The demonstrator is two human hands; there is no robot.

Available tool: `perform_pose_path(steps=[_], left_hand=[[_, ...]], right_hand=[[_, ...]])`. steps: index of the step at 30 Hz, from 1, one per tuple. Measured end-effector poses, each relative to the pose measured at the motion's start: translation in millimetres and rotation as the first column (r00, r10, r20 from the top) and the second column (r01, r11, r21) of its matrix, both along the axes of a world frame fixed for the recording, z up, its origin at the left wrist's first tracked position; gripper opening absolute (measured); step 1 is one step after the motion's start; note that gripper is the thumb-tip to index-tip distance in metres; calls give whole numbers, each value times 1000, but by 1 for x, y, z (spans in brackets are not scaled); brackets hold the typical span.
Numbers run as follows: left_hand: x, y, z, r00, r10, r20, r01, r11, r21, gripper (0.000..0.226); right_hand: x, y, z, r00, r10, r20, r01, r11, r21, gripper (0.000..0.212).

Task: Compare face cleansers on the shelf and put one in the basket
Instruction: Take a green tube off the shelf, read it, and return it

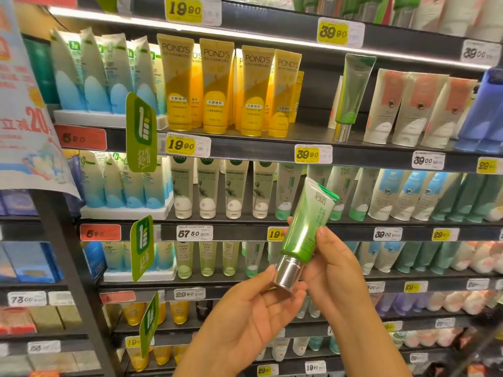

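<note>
You hold a green cleanser tube (304,227) up in front of the shelves, tilted with its silver cap (287,273) low and to the left and its crimped end high and to the right; the writing on its pale upper part is too small to read. Your right hand (330,268) grips the green body, thumb on the near right side and a fingertip showing past the left edge. Your left hand (253,314) lies palm up under the cap, fingers loosely curved, with the fingertips touching the cap. Far behind, on the upper shelf (245,148), stand yellow tubes (215,85) marked POND'S, over a yellow price tag (181,145) reading 19.90. To their right a matching green tube (351,96) with a silver cap stands alone on its cap, above a tag (307,154) reading 39.90. Further right stand white tubes with coral panels (413,110) over a white tag (423,160) reading 39.00. To the left are blue-and-white tubes (103,74) in a white tray, above a red tag (81,137) reading 5.20. Green hanging signs (141,131) with a large 1 jut out from the shelf edge, covering part of those tubes. On the shelf just behind your hands are white tubes with a plant drawing (209,189), tagged 57.50 (194,233). A printed poster (24,104) showing a red 20 hangs at the far left. No basket is in view.
</note>
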State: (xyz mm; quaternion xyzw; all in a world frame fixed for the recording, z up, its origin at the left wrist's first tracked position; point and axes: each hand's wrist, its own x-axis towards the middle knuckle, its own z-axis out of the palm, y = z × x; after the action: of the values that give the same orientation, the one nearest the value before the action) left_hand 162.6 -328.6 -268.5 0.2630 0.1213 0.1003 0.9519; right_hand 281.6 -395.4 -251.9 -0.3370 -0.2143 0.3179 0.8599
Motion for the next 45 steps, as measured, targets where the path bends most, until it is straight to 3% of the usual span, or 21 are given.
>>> perform_pose_path(steps=[5,9,14,18,22,24,36,39,41,45], left_hand=[[4,0,-2,998,60,-3,-60,994,87,23],[8,4,-8,981,185,-53,-166,952,257,40],[9,3,-11,919,387,-81,-282,786,550,22],[7,3,-13,875,483,-39,-314,626,714,26],[4,3,-12,843,538,19,-314,463,829,30],[2,2,-10,834,550,34,-315,426,848,31],[-1,1,-8,839,537,85,-320,362,876,32],[-1,4,-11,842,535,71,-309,371,876,30],[-2,6,-14,858,512,42,-306,444,842,28],[-2,8,-14,900,436,8,-345,700,626,27]], right_hand=[[4,-4,-3,1000,19,1,-19,999,-35,33],[10,-9,-4,996,66,52,-56,982,-178,33],[12,-12,-7,991,70,117,-37,962,-269,31],[11,-12,-4,987,92,133,-55,965,-256,27],[8,-10,-5,996,87,35,-79,978,-193,24],[7,-9,-7,996,84,-17,-85,983,-161,22],[4,-7,-10,996,73,-47,-78,992,-104,28],[2,-6,-10,998,41,42,-34,989,-147,33],[2,-6,-7,992,18,123,4,984,-178,38],[3,-6,-1,983,-2,181,27,990,-140,37]])
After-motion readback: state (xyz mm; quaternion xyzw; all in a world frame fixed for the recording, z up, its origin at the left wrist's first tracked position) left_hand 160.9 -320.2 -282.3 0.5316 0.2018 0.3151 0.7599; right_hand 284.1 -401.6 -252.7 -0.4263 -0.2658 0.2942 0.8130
